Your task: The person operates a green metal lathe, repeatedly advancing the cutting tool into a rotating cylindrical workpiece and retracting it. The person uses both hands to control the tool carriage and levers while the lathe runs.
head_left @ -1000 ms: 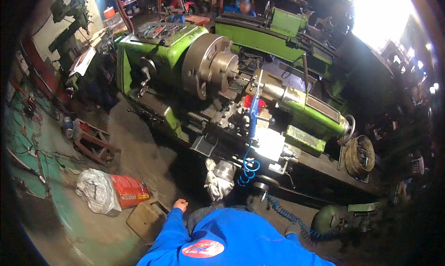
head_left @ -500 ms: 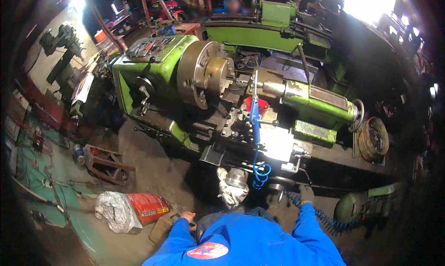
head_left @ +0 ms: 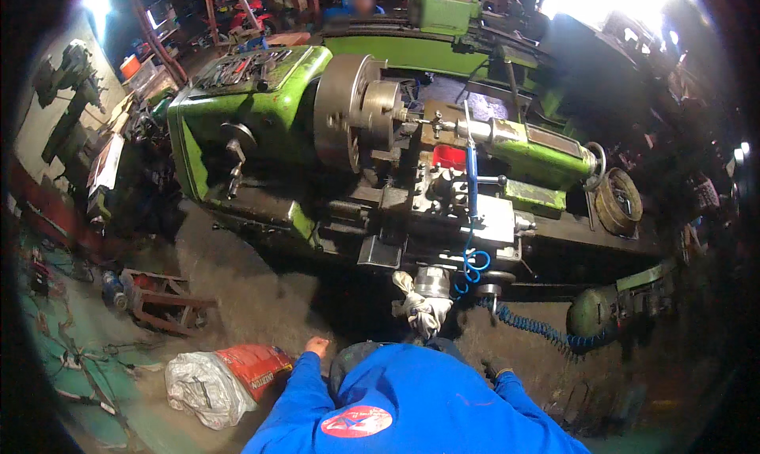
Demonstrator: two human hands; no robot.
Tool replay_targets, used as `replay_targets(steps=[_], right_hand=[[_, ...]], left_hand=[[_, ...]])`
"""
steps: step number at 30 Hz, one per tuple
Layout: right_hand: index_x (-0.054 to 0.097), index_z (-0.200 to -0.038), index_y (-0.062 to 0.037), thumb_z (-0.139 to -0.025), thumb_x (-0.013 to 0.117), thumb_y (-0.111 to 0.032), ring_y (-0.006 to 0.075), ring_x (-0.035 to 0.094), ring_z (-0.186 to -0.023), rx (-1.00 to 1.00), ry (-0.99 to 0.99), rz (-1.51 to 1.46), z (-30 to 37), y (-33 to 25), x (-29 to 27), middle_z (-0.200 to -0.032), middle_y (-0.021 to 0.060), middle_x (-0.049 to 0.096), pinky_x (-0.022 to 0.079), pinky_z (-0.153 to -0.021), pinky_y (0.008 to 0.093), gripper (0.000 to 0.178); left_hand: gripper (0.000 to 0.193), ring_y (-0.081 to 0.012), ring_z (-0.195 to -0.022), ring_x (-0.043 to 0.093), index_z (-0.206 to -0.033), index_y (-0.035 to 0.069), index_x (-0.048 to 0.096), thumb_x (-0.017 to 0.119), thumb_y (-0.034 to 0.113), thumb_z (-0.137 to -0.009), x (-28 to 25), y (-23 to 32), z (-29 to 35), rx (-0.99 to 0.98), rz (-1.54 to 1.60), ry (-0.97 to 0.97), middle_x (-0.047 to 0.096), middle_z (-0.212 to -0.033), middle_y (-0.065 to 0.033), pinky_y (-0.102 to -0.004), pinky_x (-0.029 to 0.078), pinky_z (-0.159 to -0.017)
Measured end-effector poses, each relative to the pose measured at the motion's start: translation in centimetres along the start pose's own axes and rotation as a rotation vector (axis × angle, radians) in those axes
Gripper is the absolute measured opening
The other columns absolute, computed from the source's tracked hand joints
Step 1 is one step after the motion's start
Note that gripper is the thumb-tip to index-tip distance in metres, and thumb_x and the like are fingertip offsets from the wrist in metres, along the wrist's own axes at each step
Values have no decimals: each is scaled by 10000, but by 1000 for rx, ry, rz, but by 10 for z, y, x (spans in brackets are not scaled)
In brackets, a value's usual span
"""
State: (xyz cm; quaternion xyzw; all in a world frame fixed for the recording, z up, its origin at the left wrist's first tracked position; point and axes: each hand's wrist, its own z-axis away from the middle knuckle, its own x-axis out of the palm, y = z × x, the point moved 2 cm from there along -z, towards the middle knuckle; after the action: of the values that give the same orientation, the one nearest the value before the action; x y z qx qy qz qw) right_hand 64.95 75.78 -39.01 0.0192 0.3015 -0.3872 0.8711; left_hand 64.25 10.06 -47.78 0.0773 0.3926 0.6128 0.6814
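Note:
Beside my left hip, my bare left hand (head_left: 317,345) hangs with its fingers loosely apart and nothing visible in them. My right hand (head_left: 497,368), in a dark glove, is low by my right side; its fingers are too dark to make out. In front of me stands a green lathe (head_left: 237,98) with a large chuck (head_left: 340,113). Its tailstock (head_left: 546,149) faces the chuck from the right. A blue air gun (head_left: 472,173) with a coiled hose rests by the tool post (head_left: 443,186). A pale cloth (head_left: 423,311) is bunched at a round metal part on the carriage's front.
A red and white sack (head_left: 237,375) lies on the floor at left, near a rusty metal frame (head_left: 170,303). Several tools lie on the headstock. A coiled blue hose (head_left: 538,327) runs right. Another green lathe (head_left: 404,50) and a person (head_left: 360,4) are behind.
My right hand has left the handwheel area at the lathe's front and dropped back toward my side. My left hand stays low. The lathe sits differently in view as my head has shifted.

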Motion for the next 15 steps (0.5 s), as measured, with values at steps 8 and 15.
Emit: replay_targets(steps=[8, 15], right_hand=[[735, -1143, -37, -1004, 621, -447, 247, 681, -724, -228, 209, 16, -45, 22, 30, -867, 120, 725, 525, -620, 427, 448], [719, -1154, -34, -983, 654, -409, 254, 668, -690, -140, 100, -250, 3, -21, 17, -817, 125, 706, 538, -638, 425, 418]], left_hand=[[438, -270, -926, 748, -1153, 43, 753, 747, 432, -953, -17, 4, -19, -12, -312, -194, 781, -1055, -145, -425, 602, -838], [372, -229, -779, 709, -1124, 20, 740, 754, 357, -969, -19, 47, 8, 78, -199, -95, 760, -916, -128, -389, 588, -717]])
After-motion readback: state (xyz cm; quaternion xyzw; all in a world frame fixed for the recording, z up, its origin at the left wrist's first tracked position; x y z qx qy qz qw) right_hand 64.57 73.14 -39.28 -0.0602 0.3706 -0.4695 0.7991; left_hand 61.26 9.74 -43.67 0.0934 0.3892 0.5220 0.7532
